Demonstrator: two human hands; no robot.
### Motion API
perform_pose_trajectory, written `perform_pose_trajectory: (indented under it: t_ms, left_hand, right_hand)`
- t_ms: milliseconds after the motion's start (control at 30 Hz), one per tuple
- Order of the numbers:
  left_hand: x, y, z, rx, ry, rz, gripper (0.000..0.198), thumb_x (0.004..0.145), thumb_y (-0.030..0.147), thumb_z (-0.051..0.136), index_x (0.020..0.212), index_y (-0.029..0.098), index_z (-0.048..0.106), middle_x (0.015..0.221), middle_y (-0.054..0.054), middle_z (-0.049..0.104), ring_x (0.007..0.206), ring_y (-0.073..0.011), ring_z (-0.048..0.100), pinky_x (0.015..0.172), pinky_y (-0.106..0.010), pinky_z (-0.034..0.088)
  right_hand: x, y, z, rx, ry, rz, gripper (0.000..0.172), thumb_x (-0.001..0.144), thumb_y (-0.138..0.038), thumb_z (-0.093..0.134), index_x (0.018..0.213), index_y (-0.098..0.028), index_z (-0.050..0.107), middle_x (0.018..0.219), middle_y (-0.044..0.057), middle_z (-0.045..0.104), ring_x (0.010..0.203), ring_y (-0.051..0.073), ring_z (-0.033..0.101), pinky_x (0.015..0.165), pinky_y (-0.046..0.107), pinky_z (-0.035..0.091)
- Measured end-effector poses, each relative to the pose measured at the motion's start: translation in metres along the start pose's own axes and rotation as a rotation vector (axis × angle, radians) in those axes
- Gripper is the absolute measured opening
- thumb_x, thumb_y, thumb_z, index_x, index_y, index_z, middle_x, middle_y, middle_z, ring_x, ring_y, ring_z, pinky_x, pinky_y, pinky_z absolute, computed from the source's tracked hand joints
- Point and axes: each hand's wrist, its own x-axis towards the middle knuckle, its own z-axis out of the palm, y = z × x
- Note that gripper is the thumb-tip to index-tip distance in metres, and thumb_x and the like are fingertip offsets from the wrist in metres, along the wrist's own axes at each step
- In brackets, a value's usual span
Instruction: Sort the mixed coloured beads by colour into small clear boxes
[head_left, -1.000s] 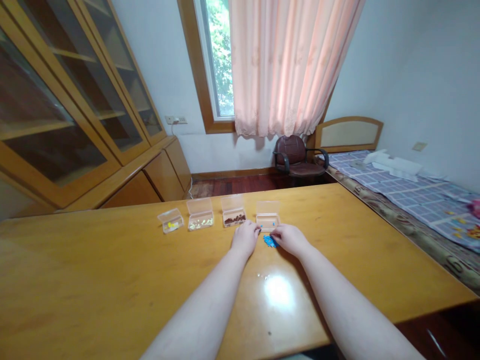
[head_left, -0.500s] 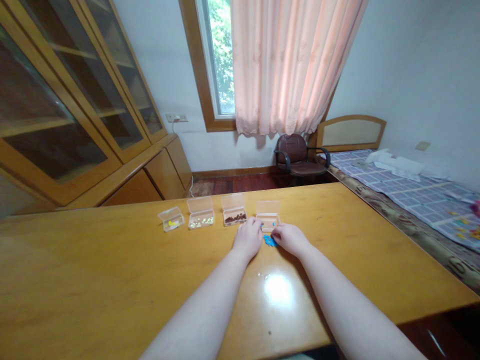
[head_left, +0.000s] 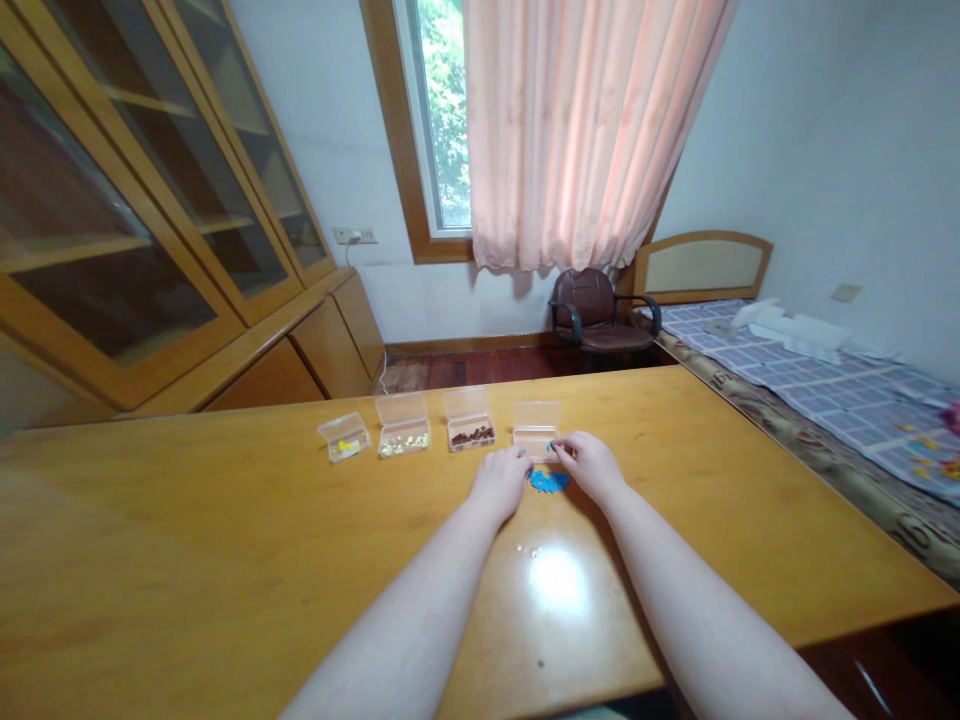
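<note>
A small pile of flat blue pieces lies on the table in front of an open clear plastic box, its lid tipped back. My right hand reaches over the right side of this box, thumb and finger pinched at a small blue piece. Beside the pile's left edge and the box's front left corner, my left hand rests with bent fingers. A bit of blue shows at its fingertips; whether it is gripped there is too small to make out.
Left of the blue pieces' box stand three more open clear boxes, with brown bits, pale bits and yellow bits. Small clear bits lie nearer me on the wooden table. A chair stands beyond it.
My right hand has moved from the blue pile up and forward to the box, uncovering more of the pile. My left hand has shifted slightly right and towards me.
</note>
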Motion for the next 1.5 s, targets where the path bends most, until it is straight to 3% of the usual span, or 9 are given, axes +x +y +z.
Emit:
perform_pose_trajectory:
  t_ms: [233,467,700,767,967,1133,1200,1333,1500]
  left_hand:
    - [0.0,0.003,-0.006,0.016,-0.044,-0.01,0.023,0.091,0.027,0.043,0.094,0.019,0.064,0.095,-0.007,0.06,0.089,-0.0202,0.059,0.077,-0.032,0.045]
    - [0.0,0.005,-0.004,0.031,-0.045,-0.024,0.023,0.092,0.024,0.039,0.095,0.017,0.061,0.098,-0.008,0.06,0.088,-0.0204,0.059,0.077,-0.033,0.045]
    - [0.005,0.003,-0.003,-0.066,0.188,-0.118,0.021,0.092,0.027,0.041,0.096,0.02,0.06,0.097,-0.005,0.06,0.093,-0.0192,0.057,0.081,-0.031,0.043]
    - [0.008,0.001,-0.001,-0.084,0.197,-0.154,0.022,0.092,0.027,0.041,0.099,0.021,0.061,0.098,-0.005,0.06,0.093,-0.019,0.057,0.079,-0.031,0.043]
    - [0.004,0.0,0.001,-0.12,0.132,-0.042,0.022,0.092,0.028,0.041,0.102,0.023,0.061,0.1,-0.004,0.06,0.091,-0.0176,0.058,0.079,-0.029,0.043]
    - [0.0,0.003,-0.005,-0.085,0.06,0.0,0.025,0.092,0.028,0.039,0.095,0.021,0.063,0.097,-0.006,0.061,0.089,-0.0187,0.058,0.077,-0.03,0.044]
    - [-0.001,0.004,-0.005,-0.073,0.034,0.001,0.026,0.092,0.028,0.038,0.097,0.021,0.063,0.097,-0.006,0.061,0.089,-0.019,0.058,0.078,-0.031,0.045]
    - [-0.001,0.003,-0.005,-0.059,-0.029,0.025,0.026,0.092,0.03,0.041,0.098,0.025,0.065,0.097,-0.005,0.061,0.089,-0.0194,0.058,0.079,-0.032,0.045]
    - [-0.001,-0.001,-0.005,-0.058,-0.042,0.06,0.026,0.091,0.032,0.042,0.099,0.028,0.066,0.097,-0.004,0.061,0.089,-0.0194,0.058,0.077,-0.03,0.045]
  right_hand:
    - [-0.007,-0.004,-0.014,-0.078,-0.234,-0.054,0.024,0.084,-0.033,0.051,0.081,-0.022,0.072,0.076,0.003,0.068,0.068,0.014,0.057,0.06,0.023,0.036]
    - [-0.008,-0.014,-0.012,-0.208,-0.324,-0.055,0.021,0.083,-0.031,0.052,0.083,-0.024,0.072,0.085,0.004,0.071,0.076,0.016,0.062,0.062,0.023,0.037]
    - [-0.009,-0.024,-0.009,-0.341,-0.336,-0.028,0.022,0.081,-0.027,0.051,0.078,-0.023,0.072,0.081,0.005,0.071,0.073,0.017,0.063,0.061,0.023,0.037]
    - [-0.009,-0.026,-0.008,-0.37,-0.337,-0.029,0.021,0.08,-0.025,0.051,0.075,-0.022,0.072,0.079,0.006,0.071,0.072,0.017,0.063,0.059,0.023,0.036]
    - [-0.009,-0.023,-0.009,-0.303,-0.277,-0.055,0.019,0.082,-0.027,0.053,0.076,-0.021,0.071,0.079,0.005,0.07,0.07,0.015,0.061,0.06,0.023,0.036]
    - [-0.006,-0.009,-0.007,-0.113,-0.004,0.0,0.026,0.086,-0.034,0.049,0.086,-0.019,0.071,0.075,0.005,0.067,0.07,0.015,0.059,0.064,0.023,0.039]
    - [-0.003,-0.003,-0.005,-0.053,0.039,0.038,0.028,0.086,-0.034,0.049,0.09,-0.018,0.071,0.078,0.006,0.068,0.073,0.016,0.059,0.067,0.024,0.042]
    - [0.0,0.005,-0.009,0.024,-0.037,0.006,0.026,0.084,-0.026,0.049,0.097,-0.019,0.07,0.09,0.007,0.069,0.081,0.016,0.06,0.074,0.026,0.044]
    - [-0.005,0.008,-0.023,0.021,-0.262,-0.014,0.023,0.08,-0.029,0.054,0.087,-0.021,0.073,0.076,0.003,0.069,0.067,0.015,0.059,0.061,0.024,0.041]
